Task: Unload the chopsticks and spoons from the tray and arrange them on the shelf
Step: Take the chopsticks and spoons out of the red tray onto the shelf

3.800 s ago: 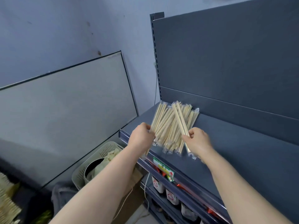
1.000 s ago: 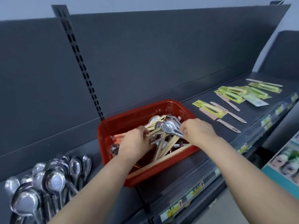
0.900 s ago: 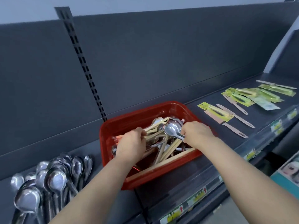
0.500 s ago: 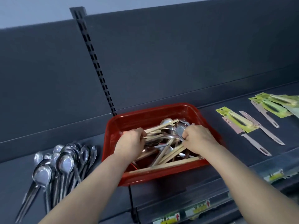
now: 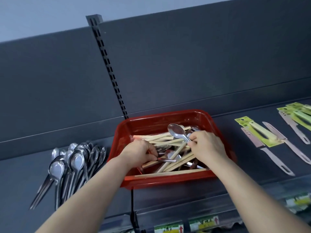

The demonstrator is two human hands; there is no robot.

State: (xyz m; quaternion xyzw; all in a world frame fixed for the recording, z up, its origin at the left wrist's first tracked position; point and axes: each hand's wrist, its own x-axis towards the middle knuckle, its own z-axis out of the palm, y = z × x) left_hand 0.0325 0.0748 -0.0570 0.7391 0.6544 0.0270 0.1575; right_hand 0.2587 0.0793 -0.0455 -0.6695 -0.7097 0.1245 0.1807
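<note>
A red plastic tray (image 5: 168,179) sits on the dark shelf (image 5: 235,185), holding a jumble of wooden chopsticks (image 5: 170,140) and metal spoons. My right hand (image 5: 207,145) pinches the handle of a metal spoon (image 5: 176,131), whose bowl is raised above the pile. My left hand (image 5: 140,152) is inside the tray's left part, fingers curled round the handle of another spoon (image 5: 166,160) lying low among the chopsticks.
A fanned pile of metal spoons (image 5: 74,163) lies on the shelf left of the tray. Packaged knives on green cards (image 5: 262,135) lie to the right. A slotted upright (image 5: 109,68) runs up the back panel. Price labels (image 5: 202,224) line the shelf's front edge.
The view has shifted from the chopstick packs at the shelf's left end to the red tray. In the last second my right hand has raised a spoon; my left hand has dug lower.
</note>
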